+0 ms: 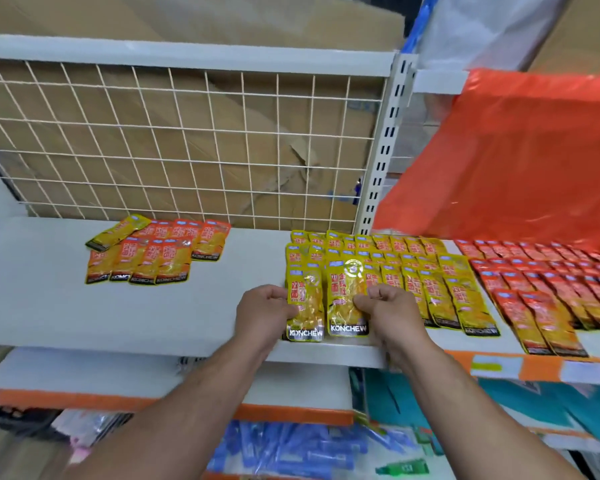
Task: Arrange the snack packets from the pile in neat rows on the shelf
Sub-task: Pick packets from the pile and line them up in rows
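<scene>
Both hands are being kept apart, one packet each: the left packet point(305, 308) is being pinched at its left edge by the left hand point(264, 311), and the right packet point(347, 296) at its right edge by the right hand point(387, 308). The pair is being laid side by side at the front-left corner of the yellow block point(416, 271), the shingled rows on the shelf point(136, 313).

Risks, as judged:
- Bottom ends of both packets are being set at the shelf's front lip, forward of the yellow block's own front row. The film looks glossy, so with a small pull toward the body they are being tipped over the edge.
- Rows behind are being overlapped by the new pair. If it is being pushed back too hard, the yellow block is likely being skewed.
- The loose cluster point(160, 258) is being left well to the left of the yellow block, with a stray yellow packet point(118, 232) askew on it — a colour mix-up is being invited.
- The orange bag point(516, 150) is being hung above and right of the yellow block, over the red rows point(551, 282); if it is swinging, those rows are being dragged.
</scene>
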Tool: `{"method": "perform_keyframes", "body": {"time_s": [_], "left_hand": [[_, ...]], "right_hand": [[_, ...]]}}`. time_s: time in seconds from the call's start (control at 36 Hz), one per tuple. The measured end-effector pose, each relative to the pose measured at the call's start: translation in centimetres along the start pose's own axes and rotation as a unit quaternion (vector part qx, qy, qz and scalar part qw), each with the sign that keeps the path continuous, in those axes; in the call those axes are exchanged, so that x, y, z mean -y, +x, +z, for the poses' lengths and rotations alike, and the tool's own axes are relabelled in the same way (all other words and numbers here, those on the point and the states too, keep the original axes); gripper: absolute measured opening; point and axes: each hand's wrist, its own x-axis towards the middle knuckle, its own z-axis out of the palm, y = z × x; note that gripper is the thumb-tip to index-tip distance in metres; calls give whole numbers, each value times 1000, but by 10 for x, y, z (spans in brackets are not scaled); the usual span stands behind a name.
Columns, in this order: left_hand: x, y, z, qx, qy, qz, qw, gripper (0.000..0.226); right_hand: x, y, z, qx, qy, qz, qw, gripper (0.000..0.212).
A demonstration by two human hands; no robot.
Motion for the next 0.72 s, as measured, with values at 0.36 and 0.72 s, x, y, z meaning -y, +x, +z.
{"method": "perform_keyframes", "body": {"time_s": [0.36, 0.72], "left_hand": [[-5, -5, 52, -75, 228, 67, 968, 23], [4, -10, 58, -63, 373, 99, 920, 22]], "right_hand": [[-14, 7, -48, 3, 23, 37, 999, 16], [-21, 22, -48, 23, -27, 27, 999, 32]]}}
